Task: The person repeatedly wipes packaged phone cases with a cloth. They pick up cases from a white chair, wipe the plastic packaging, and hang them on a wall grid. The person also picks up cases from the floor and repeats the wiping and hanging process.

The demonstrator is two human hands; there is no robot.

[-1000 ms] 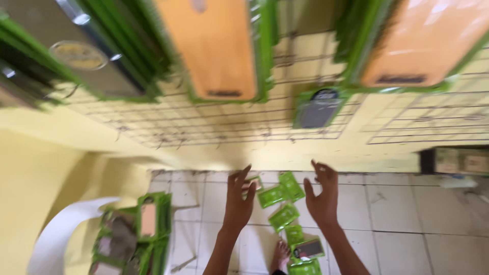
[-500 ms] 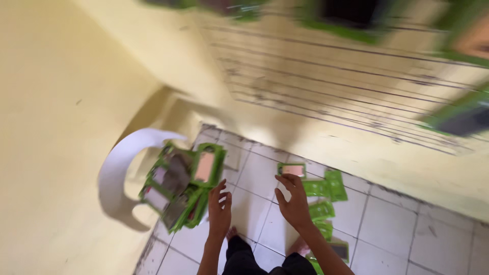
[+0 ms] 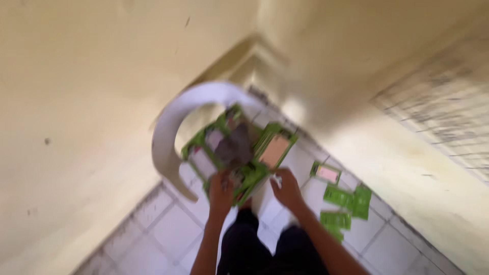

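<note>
A white plastic chair (image 3: pixel 170 127) stands at the left against a yellow wall (image 3: pixel 76 102), carrying a pile of green-edged flat packets (image 3: pixel 239 150) on its seat. The person's left hand (image 3: pixel 221 196) rests on the near edge of that pile, its fingers seemingly closed on it, though motion blur hides the exact grip. Just right of it, the right hand (image 3: pixel 288 191) hovers beside the pile with fingers loosely curled around something small and white; what it is cannot be told. Farther right, on the white tiled floor (image 3: pixel 168 234), lie a pink-faced packet (image 3: pixel 326 173) and several loose green packets (image 3: pixel 349 203).
</note>
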